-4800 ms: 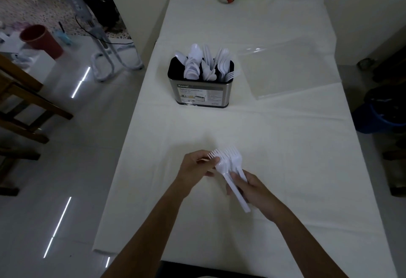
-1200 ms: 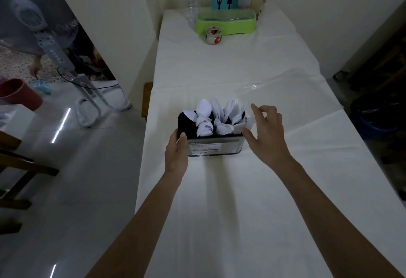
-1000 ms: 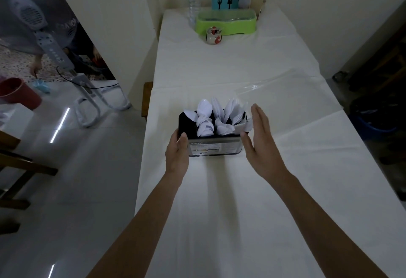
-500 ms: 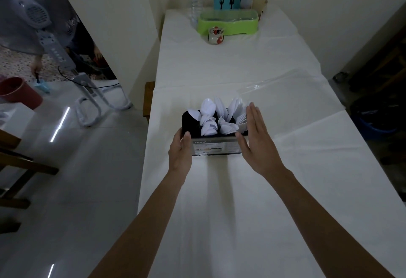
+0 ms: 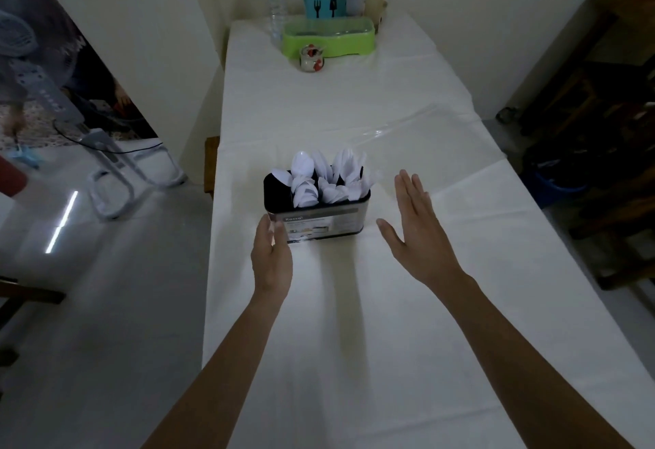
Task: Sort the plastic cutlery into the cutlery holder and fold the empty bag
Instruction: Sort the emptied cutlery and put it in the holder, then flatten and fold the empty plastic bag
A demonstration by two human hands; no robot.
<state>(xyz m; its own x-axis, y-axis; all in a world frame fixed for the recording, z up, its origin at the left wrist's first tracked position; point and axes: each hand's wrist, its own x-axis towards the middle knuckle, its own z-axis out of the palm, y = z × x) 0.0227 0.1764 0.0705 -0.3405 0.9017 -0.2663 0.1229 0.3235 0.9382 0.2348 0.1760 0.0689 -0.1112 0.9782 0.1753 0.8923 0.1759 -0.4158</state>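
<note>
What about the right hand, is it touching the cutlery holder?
Apart. The head view shows a strip of white tablecloth between the open right hand and the cutlery holder.

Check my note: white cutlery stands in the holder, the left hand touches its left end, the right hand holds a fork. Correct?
Not quite. In the head view the right hand is open and holds nothing, beside the cutlery holder. The cutlery and left hand are as noted.
</note>
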